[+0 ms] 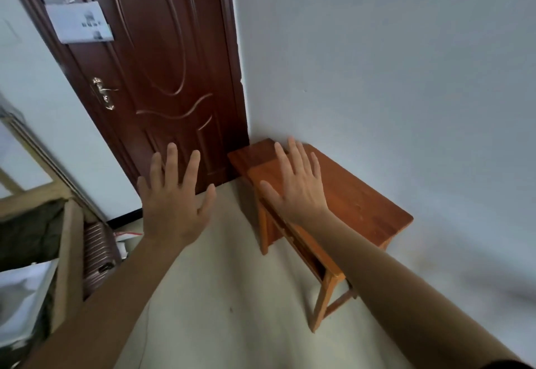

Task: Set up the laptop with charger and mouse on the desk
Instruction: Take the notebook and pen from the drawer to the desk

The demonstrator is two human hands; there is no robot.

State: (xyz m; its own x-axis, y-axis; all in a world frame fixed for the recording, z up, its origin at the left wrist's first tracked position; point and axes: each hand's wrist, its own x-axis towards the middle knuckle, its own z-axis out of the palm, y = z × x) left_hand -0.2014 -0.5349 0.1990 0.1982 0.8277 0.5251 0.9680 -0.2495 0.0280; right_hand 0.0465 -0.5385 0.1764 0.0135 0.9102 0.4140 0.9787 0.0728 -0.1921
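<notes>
A small orange-brown wooden desk (362,200) stands against the white wall in the corner beside the door, and its top is bare. My right hand (295,186) is stretched out in front of the desk's near left end, palm down, fingers spread, holding nothing. My left hand (174,194) is held out in front of the door's lower part, also spread and holding nothing. No laptop, charger or mouse is in view.
A dark brown door (162,72) with a brass handle (104,93) and a white notice (79,22) is shut at the back. At the left stand a wooden frame (69,252), a ribbed maroon suitcase (97,255) and some cloth. Pale floor (226,296) lies ahead.
</notes>
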